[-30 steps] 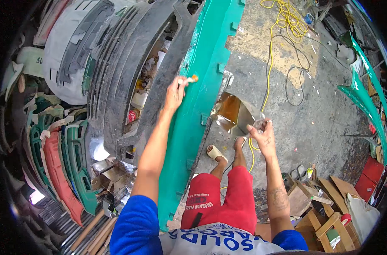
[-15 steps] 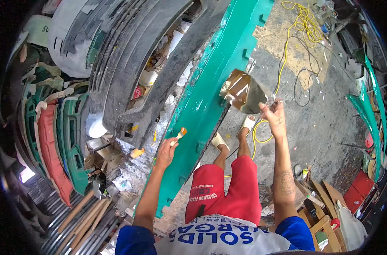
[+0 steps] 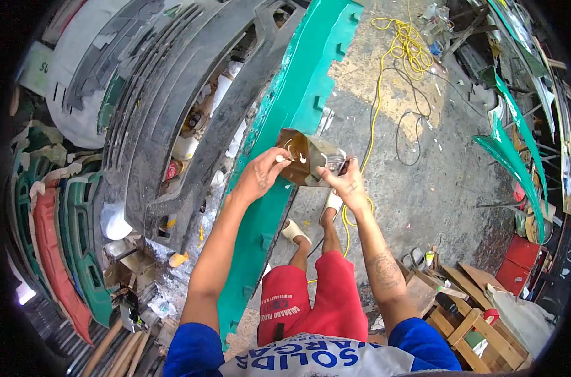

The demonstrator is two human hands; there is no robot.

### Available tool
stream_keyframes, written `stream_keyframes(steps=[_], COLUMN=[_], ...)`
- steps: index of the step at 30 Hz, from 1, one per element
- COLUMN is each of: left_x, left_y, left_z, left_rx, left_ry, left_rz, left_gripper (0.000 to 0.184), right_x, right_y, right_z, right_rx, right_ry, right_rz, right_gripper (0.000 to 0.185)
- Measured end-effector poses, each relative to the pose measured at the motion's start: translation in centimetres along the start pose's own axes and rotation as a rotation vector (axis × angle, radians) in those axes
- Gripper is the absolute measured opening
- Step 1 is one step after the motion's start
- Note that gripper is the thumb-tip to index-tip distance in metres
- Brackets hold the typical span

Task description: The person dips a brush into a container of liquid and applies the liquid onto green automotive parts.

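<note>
My left hand (image 3: 259, 174) is closed on a paintbrush (image 3: 279, 159); its pale handle end shows at my fingertips, and the bristles are hidden inside the container. The container (image 3: 326, 154) is a shiny, angular open vessel with brownish liquid (image 3: 296, 154) in it. My right hand (image 3: 348, 186) grips its right side, thumb on the near wall. Both hands are over the right edge of a long green panel (image 3: 251, 242), whose surface looks wet and glossy and has tabs along its right edge.
Large grey bumper-like parts (image 3: 163, 119) lie left of the panel. Red (image 3: 50, 245) and green parts stand farther left. A yellow cord (image 3: 378, 94) coils across the concrete floor on the right. Wooden pieces (image 3: 480, 339) and a red box (image 3: 517, 264) lie at lower right.
My left hand has moved the paintbrush up from the green panel into the container. My right hand has brought the container leftward toward it. The whole view has shifted slightly.
</note>
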State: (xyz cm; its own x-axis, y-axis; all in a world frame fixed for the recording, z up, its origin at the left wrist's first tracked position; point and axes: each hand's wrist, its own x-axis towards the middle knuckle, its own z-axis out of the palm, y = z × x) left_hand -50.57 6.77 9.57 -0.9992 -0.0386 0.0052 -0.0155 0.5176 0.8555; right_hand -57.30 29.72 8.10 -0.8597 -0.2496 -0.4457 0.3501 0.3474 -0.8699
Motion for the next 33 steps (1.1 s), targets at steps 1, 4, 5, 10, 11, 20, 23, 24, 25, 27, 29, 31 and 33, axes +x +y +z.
stream_keyframes(steps=[1, 4, 5, 10, 11, 20, 23, 24, 25, 27, 29, 31, 33], left_x=[0.8, 1.6, 1.7, 3.4, 3.5, -3.6, -9.8, -11.7, -13.6, -15.8, -16.2, -12.5, -6.5], left_y=[-0.6, -0.9, -1.4, -1.1, -1.5, -10.4, -9.9, -8.9, -8.2, -7.0, -6.1, -5.9, -6.5], left_z=[0.4, -0.3, -0.6, -1.9, -1.7, 4.8, 4.1, 3.4, 2.4, 0.6, -0.8, -0.9, -0.7], left_rx=[-0.033, -0.086, -0.142, -0.286, -0.338, -0.183, 0.066, 0.114, 0.146, 0.177, 0.172, 0.151, 0.112], left_ry=[0.023, 0.121, 0.172, 0.331, 0.389, 0.415, 0.436, 0.407, 0.366, 0.329, 0.157, 0.118, 0.082], left_rz=[0.036, -0.108, -0.122, -0.148, -0.157, -0.402, -0.243, -0.275, -0.260, -0.246, -0.466, -0.446, -0.384], left_gripper=[0.019, 0.018, 0.020, 0.028, 0.029, 0.022, 0.019, 0.018, 0.016, 0.015, 0.013, 0.014, 0.017], right_x=[0.2, 1.8, 2.8, 5.6, 5.8, 5.3, 3.1, 2.2, 1.4, 0.0, -1.3, -1.9, -1.7], right_y=[-0.6, -0.2, 0.2, -1.5, -1.5, 1.2, 2.4, 2.5, 2.9, 3.6, 4.7, 7.6, 9.7], right_z=[-0.1, -0.2, -0.2, -0.5, -0.7, -4.8, -6.6, -7.5, -8.3, -9.6, -10.7, -12.3, -13.5], right_rx=[-0.061, -0.124, -0.082, -0.013, -0.039, 0.038, 0.289, 0.316, 0.340, 0.361, 0.439, 0.507, 0.577], right_ry=[0.019, 0.081, 0.085, 0.090, 0.131, 0.188, 0.215, 0.192, 0.223, 0.250, 0.334, 0.334, 0.333], right_rz=[-0.033, -0.089, -0.097, -0.158, -0.132, -0.073, 0.011, 0.034, 0.047, 0.058, 0.055, 0.072, 0.080], right_gripper=[0.071, 0.074, 0.074, 0.072, 0.071, 0.059, 0.061, 0.063, 0.061, 0.058, 0.042, 0.042, 0.042])
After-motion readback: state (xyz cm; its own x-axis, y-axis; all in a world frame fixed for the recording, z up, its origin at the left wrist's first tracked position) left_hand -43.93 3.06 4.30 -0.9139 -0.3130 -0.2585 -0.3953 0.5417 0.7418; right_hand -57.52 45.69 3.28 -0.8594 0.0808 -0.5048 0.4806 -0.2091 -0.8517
